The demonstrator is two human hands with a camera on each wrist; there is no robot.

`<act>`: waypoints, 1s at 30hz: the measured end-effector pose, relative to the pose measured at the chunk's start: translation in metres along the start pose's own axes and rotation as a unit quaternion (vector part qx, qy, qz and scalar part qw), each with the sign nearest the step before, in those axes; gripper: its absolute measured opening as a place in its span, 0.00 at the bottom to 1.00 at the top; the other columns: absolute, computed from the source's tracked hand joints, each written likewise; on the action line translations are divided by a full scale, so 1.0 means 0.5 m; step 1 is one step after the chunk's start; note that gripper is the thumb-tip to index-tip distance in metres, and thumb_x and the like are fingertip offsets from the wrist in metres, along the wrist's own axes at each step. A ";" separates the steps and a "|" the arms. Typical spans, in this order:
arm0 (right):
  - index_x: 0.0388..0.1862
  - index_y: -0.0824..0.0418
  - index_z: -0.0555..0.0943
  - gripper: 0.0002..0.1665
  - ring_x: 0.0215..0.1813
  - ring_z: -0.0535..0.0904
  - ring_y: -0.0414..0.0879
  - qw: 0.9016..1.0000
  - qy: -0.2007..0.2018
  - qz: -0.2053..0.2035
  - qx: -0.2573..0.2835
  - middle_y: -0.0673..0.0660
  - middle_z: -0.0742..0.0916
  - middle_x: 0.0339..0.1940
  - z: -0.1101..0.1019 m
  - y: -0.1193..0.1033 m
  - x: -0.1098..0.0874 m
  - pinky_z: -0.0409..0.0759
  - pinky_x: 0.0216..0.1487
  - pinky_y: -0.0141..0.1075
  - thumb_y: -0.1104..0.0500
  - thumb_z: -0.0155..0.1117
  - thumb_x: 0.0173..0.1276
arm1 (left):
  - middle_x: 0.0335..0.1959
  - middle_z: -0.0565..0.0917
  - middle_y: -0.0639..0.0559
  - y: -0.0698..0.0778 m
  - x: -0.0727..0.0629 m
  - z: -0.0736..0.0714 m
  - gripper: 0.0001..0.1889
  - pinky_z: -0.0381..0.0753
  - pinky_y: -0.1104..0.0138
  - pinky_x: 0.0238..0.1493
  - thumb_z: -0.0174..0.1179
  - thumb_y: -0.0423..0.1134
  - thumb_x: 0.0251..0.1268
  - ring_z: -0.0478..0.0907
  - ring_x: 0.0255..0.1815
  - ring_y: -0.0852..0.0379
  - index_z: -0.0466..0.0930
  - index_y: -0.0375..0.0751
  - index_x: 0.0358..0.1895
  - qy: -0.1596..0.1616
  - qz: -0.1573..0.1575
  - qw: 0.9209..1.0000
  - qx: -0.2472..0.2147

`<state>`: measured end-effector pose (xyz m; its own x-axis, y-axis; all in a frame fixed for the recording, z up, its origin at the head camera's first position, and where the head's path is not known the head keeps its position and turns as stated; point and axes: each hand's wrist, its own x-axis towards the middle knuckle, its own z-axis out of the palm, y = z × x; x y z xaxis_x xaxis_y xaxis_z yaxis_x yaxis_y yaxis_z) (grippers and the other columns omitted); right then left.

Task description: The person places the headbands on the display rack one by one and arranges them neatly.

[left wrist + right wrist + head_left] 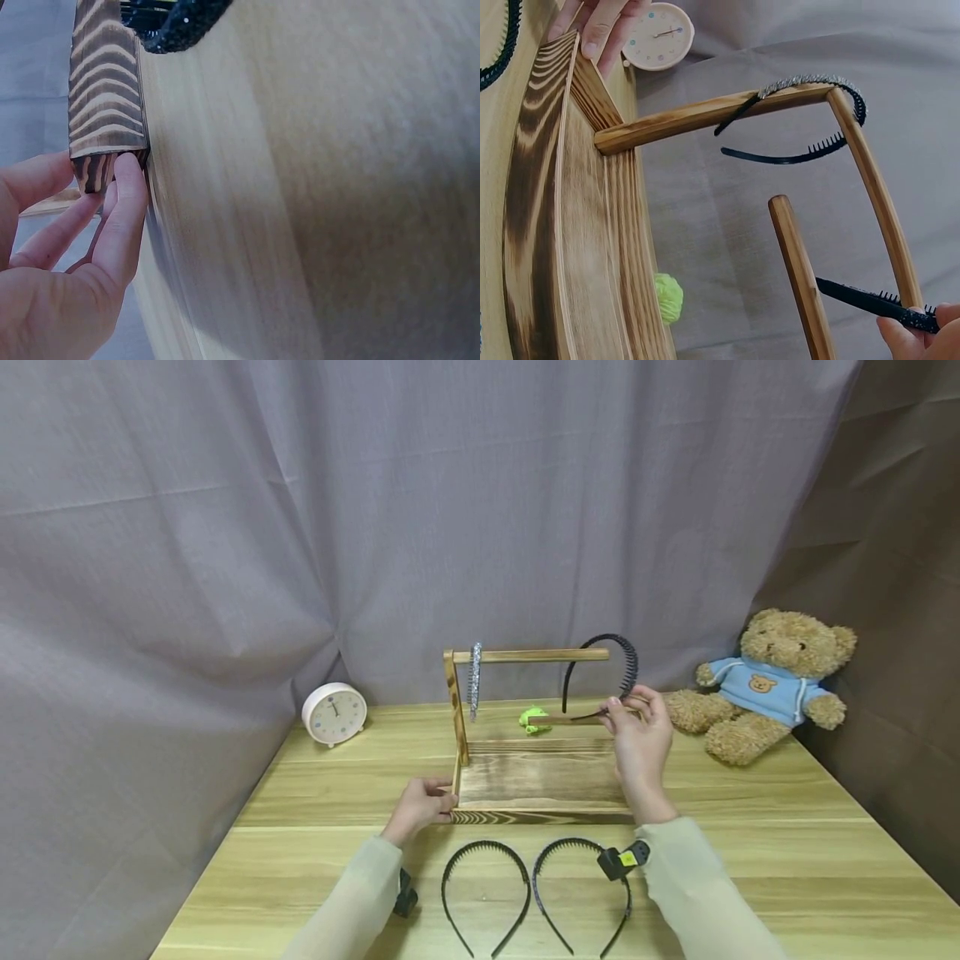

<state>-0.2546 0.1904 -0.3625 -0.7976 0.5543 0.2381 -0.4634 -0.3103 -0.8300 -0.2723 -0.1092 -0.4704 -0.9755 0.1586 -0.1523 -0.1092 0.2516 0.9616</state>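
Observation:
A wooden rack has a tray base (543,777), an upright post (455,710) at its left, a long upper bar (532,655) and a shorter lower bar (551,721). My left hand (420,806) grips the tray's front left corner, fingertips against the striped wood (105,97) in the left wrist view. My right hand (642,752) pinches a black toothed headband (632,664) by one side. In the head view, its arch overlaps the upper bar's free end. A silvery glittery headband (475,681) hangs on that bar close to the post.
Two dark toothed headbands (486,843) (537,877) lie on the table in front of the rack. Behind it sits a lime-green fuzzy ball (531,722). A white clock (334,714) stands at back left, a teddy bear (780,677) at back right, before grey curtains (450,527).

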 end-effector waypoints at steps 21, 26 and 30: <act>0.51 0.65 0.71 0.16 0.38 0.83 0.44 1.000 -0.013 0.007 -0.022 0.55 0.77 0.40 0.022 0.016 -0.009 0.86 0.52 0.37 0.74 0.59 0.67 | 0.46 0.81 0.32 -0.002 -0.001 0.000 0.24 0.90 0.64 0.39 0.60 0.27 0.66 0.83 0.35 0.54 0.70 0.24 0.64 -0.003 -0.001 1.000 0.009; 0.50 0.63 0.72 0.15 0.39 0.84 0.44 0.999 -0.016 0.017 -0.025 0.59 0.77 0.43 0.029 0.018 -0.013 0.85 0.53 0.38 0.74 0.59 0.67 | 0.47 0.81 0.31 -0.001 -0.001 -0.001 0.24 0.90 0.63 0.39 0.60 0.27 0.65 0.84 0.35 0.54 0.70 0.24 0.64 -0.003 -0.002 1.000 0.006; 0.49 0.62 0.72 0.15 0.39 0.83 0.43 0.999 -0.020 0.014 -0.022 0.59 0.76 0.43 0.036 0.021 -0.016 0.86 0.51 0.35 0.75 0.58 0.67 | 0.47 0.81 0.31 0.001 -0.002 -0.001 0.24 0.90 0.64 0.39 0.60 0.27 0.65 0.84 0.35 0.54 0.70 0.24 0.64 -0.003 -0.001 1.000 0.006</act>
<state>-0.2599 0.1686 -0.3639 -0.8254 0.5140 0.2335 -0.4233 -0.2899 -0.8584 -0.2715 -0.1098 -0.4697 -0.9741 0.1637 -0.1559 -0.1092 0.2634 0.9585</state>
